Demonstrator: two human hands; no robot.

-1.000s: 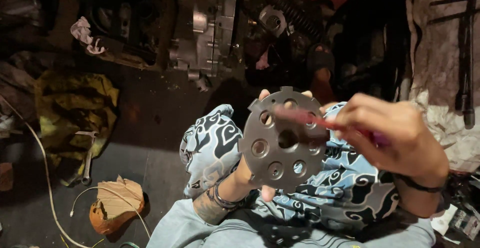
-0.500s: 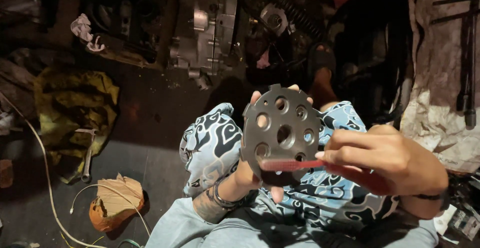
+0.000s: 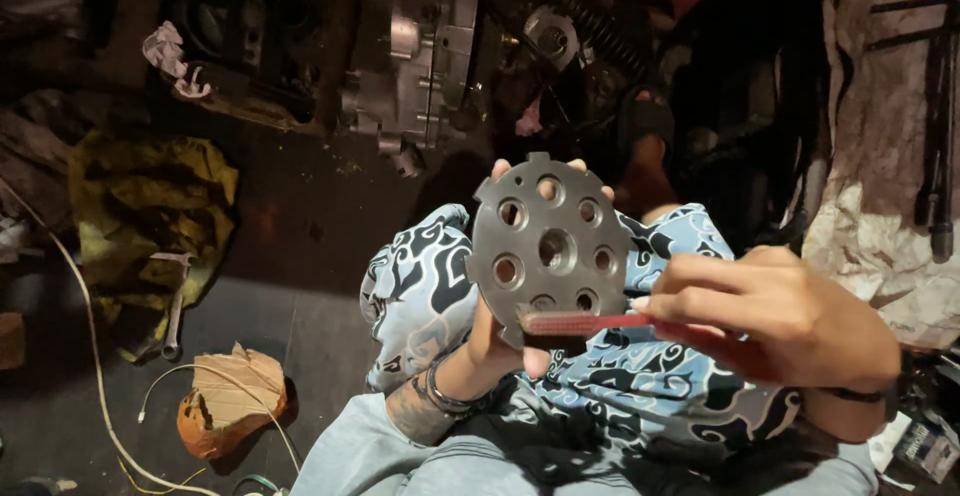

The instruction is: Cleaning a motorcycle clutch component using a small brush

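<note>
Grey perforated metal disc (image 3: pixel 548 246) gripped upright by left hand (image 3: pixel 500 341); red brush (image 3: pixel 590 324), pinched in right hand (image 3: pixel 775 311), applied at lower rim; scrubbing under way

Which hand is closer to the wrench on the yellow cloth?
Left. The left hand, holding the round metal plate, is nearer the wrench; the right hand with the red brush is farther.

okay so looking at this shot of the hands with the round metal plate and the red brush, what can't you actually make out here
- Head view: the back of the round metal plate faces away from the camera.
- The left hand is mostly behind the plate; only fingertips show above its rim.
- The red brush handle disappears inside the right hand.
- The engine block lies in deep shadow; its details are lost.
- The tools at the right are cut by the frame edge.
</note>
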